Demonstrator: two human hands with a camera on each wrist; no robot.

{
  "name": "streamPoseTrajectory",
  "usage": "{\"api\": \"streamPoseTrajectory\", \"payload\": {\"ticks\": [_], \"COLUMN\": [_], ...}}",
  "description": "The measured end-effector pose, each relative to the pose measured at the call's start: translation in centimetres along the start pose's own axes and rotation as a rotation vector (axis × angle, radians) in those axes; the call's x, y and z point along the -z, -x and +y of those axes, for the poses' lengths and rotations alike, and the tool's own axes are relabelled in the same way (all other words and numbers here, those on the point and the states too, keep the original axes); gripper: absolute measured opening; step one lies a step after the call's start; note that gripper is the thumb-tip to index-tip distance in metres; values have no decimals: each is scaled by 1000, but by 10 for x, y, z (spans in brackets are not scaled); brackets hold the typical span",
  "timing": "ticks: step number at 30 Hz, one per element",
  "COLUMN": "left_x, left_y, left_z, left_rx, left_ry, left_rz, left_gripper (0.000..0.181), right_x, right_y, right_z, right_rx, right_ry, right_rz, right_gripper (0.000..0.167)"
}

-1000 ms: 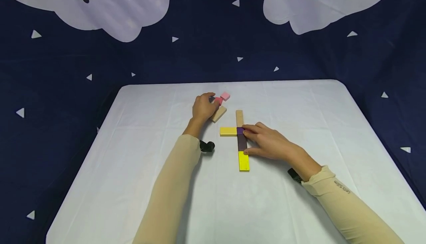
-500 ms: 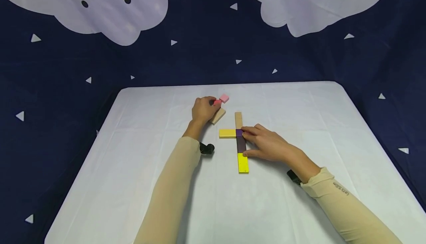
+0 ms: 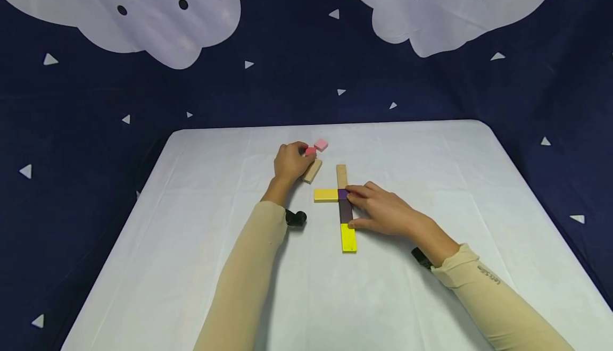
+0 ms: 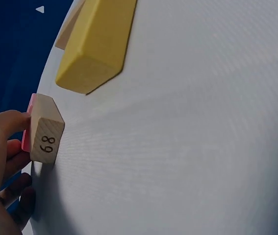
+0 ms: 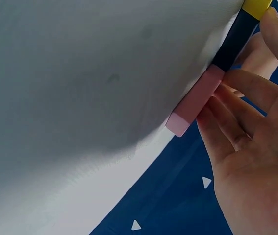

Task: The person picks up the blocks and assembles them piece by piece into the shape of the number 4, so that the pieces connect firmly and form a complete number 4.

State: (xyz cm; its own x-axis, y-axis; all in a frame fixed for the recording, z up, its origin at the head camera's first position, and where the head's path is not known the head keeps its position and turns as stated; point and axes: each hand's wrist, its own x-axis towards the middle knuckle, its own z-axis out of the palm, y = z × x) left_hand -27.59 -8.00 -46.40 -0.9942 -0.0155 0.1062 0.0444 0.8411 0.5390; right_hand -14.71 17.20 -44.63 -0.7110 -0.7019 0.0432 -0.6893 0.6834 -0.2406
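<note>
I see a flat row aimed at the table's [image 3: 383,298] near edge, ends touching: wood block [image 3: 341,176], purple block [image 3: 342,194], dark block [image 3: 345,211], bright yellow block [image 3: 348,239]. Yellow bar [image 3: 325,195] abuts purple, leftward. Pink bar [image 5: 197,100] partly covered. Left: angled numbered block [image 3: 312,171]; toward far edge, red block [image 3: 311,150], light pink block [image 3: 321,144].

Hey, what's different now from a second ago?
The left hand tipped back slightly, and the loose wooden block beside it turned a little, its far end swinging left. I can't tell whether the red block was newly gripped. The right hand stayed on the cross of blocks, which looks unmoved.
</note>
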Motion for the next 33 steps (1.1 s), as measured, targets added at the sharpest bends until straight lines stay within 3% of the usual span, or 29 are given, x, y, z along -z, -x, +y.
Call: {"api": "streamPoseTrajectory", "payload": {"ticks": [12,27,33], "left_x": [9,13,21], "left_y": [2,4,7], "left_z": [-1,-15,-19], "left_rx": [-31,-61,-110], "left_ry": [8,65,88], "left_rz": [0,10,0], "left_gripper": [41,42,43], "right_x": [2,2,3], "right_y": [0,0,0], "right_z": [-2,-2,-3], "right_rx": [-4,-11,-10], "right_ry": [-4,-12,-14], "right_rz": [-2,-9,-15], "right_gripper": [76,76,75]}}
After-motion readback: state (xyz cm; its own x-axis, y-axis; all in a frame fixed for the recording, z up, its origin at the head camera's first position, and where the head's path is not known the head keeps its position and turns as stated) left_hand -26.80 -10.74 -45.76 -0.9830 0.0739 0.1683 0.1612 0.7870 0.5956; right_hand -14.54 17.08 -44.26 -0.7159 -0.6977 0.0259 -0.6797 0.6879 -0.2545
